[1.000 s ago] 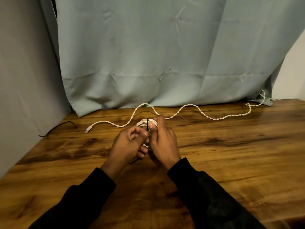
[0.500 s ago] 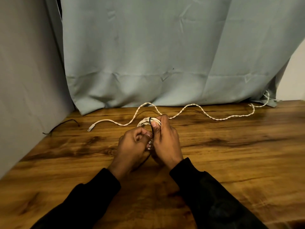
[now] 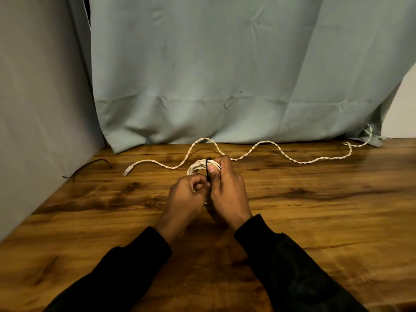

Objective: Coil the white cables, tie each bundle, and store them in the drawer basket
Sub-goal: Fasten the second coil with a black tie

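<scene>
A coiled white cable bundle [image 3: 197, 168] sits at the middle of the wooden table [image 3: 315, 210], mostly hidden behind my hands. My right hand [image 3: 227, 190] grips the bundle, thumb pressed on a thin black tie [image 3: 208, 168] that loops over the coil. My left hand [image 3: 186, 199] pinches the lower end of that tie beside the right thumb. A second, twisted white cable [image 3: 281, 154] lies loose in waves across the back of the table, its plug end at the left.
A blue-grey curtain [image 3: 225, 75] hangs along the table's back edge. A grey wall panel [image 3: 40, 109] closes the left side. A thin black wire [image 3: 94, 164] lies at the back left corner.
The black tie has been drawn further over the coil and my left hand has shifted slightly down and left while pulling it. The loose twisted cable has not moved.
</scene>
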